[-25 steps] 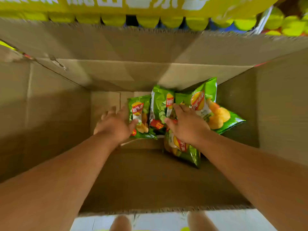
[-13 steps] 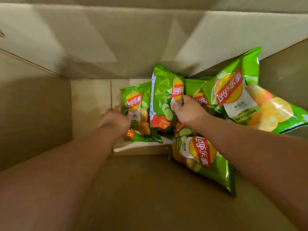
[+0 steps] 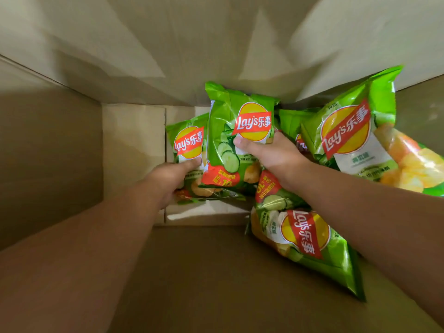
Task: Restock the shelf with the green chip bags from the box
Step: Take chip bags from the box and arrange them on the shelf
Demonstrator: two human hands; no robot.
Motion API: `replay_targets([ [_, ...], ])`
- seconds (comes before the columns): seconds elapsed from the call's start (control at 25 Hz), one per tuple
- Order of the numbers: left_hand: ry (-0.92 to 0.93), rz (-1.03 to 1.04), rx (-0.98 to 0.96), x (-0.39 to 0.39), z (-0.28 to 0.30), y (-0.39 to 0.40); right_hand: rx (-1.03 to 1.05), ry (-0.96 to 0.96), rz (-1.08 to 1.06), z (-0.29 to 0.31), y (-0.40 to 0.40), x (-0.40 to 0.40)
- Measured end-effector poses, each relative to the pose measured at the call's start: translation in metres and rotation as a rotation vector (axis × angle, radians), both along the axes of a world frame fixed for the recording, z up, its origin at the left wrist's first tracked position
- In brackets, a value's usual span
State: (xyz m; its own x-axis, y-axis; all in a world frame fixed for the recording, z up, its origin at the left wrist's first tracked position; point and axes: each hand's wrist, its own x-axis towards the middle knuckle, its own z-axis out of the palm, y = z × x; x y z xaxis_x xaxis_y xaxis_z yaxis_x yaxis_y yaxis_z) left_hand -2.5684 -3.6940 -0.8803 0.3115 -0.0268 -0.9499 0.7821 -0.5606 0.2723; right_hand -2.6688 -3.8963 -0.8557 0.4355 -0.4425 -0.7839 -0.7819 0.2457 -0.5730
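Bags sit at the far end of the cardboard box [image 3: 72,145]. Your right hand [image 3: 271,157] pinches the centre bag [image 3: 230,131], thumb across its front below the logo. Your left hand [image 3: 168,176] grips the left bag [image 3: 189,143], thumb on its face. Both bags stand upright, long axis running near to far, tops far. Further bags lie tilted at right: a large bag [image 3: 355,140] and a near bag [image 3: 310,239].

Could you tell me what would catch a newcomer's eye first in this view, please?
Bright green chip bags clustered at the bottom of a deep cardboard box. The right hand holds the upright middle bag, while the left hand holds a smaller-looking bag beside it. A large bag leans at the right wall.
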Motion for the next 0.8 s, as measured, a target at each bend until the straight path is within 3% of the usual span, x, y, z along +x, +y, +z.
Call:
replay_targets([
  [0.12,0.116,0.022,-0.054,0.01,0.008,0.012,0.089,-0.079,-0.033,0.008,0.002,0.008],
  [0.36,0.084,0.016,-0.076,0.018,0.044,0.034,0.413,-0.079,0.025,0.038,0.002,0.016],
  [0.52,0.116,0.049,-0.009,0.022,0.085,0.041,0.339,-0.096,0.121,0.084,0.011,0.027],
  [0.8,-0.161,0.096,0.035,0.036,0.169,0.06,0.177,-0.192,0.028,0.176,0.038,0.019],
])
